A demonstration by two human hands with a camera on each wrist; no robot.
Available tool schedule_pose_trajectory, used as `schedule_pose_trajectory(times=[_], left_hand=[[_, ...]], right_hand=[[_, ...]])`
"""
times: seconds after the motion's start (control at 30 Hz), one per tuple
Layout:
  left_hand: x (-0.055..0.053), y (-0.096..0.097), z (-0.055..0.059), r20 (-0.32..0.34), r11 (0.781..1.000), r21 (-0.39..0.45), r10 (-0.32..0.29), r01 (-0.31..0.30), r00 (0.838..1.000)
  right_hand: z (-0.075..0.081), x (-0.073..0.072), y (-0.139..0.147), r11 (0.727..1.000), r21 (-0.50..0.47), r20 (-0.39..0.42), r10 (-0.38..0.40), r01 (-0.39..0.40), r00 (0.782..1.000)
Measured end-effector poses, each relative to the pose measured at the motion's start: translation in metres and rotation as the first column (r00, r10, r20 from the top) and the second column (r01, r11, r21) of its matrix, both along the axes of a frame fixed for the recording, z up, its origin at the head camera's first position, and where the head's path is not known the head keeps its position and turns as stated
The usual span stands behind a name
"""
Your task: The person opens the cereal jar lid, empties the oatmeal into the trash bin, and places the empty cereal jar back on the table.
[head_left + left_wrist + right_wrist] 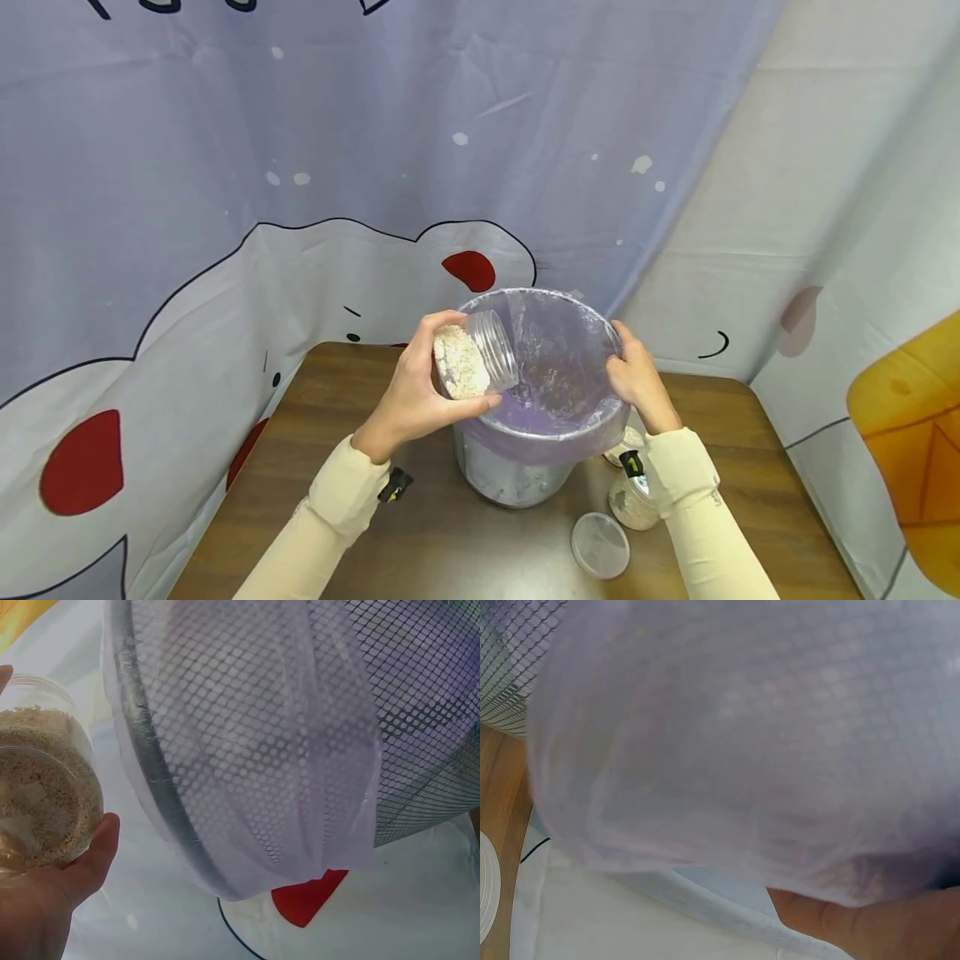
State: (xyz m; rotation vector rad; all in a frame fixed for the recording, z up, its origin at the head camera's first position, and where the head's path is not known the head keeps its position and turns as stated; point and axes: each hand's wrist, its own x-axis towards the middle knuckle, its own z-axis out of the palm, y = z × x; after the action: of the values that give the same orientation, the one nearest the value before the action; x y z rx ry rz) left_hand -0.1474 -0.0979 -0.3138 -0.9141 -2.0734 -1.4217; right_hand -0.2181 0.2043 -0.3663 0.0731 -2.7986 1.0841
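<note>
My left hand (pixel 405 404) grips a clear plastic jar (pixel 493 348), thumb on one side and fingers round the other. Pale flakes (pixel 461 367) fill its lower part. The jar lies tipped, its mouth facing inward over the left rim of a mesh trash bin (pixel 513 479). A thin purple bag (pixel 547 446) lines the bin and folds down over its rim. With my right hand (pixel 637 383) I hold the bin's right rim through the bag, thumb toward the inside. In the left wrist view the flakes (pixel 45 787) show through the jar's base.
On the wooden table (pixel 450 550), right of the bin, stands a second jar (pixel 633 504) of pale flakes, partly behind my right wrist. A round clear lid (pixel 600 546) lies in front of it. A printed cloth (pixel 360 167) hangs behind the table.
</note>
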Motion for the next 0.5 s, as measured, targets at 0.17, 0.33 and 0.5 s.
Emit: schedule_pose_trajectory(times=[0.17, 0.33, 0.5], left_hand=[[-0.014, -0.001, -0.012, -0.012, 1.0, -0.018, 0.022, -0.022, 1.0], [-0.026, -0.003, -0.022, -0.011, 0.998, -0.055, 0.041, -0.042, 0.999], [-0.027, -0.003, -0.02, -0.013, 0.994, -0.096, 0.045, -0.046, 0.999]], right_hand=[[-0.001, -0.001, -0.001, 1.0, -0.003, -0.007, -0.001, 0.001, 1.0], [-0.001, 0.0, 0.0, 1.0, -0.012, 0.003, -0.014, 0.014, 1.0], [0.0, 0.001, -0.001, 0.999, -0.031, -0.003, -0.014, 0.013, 1.0]])
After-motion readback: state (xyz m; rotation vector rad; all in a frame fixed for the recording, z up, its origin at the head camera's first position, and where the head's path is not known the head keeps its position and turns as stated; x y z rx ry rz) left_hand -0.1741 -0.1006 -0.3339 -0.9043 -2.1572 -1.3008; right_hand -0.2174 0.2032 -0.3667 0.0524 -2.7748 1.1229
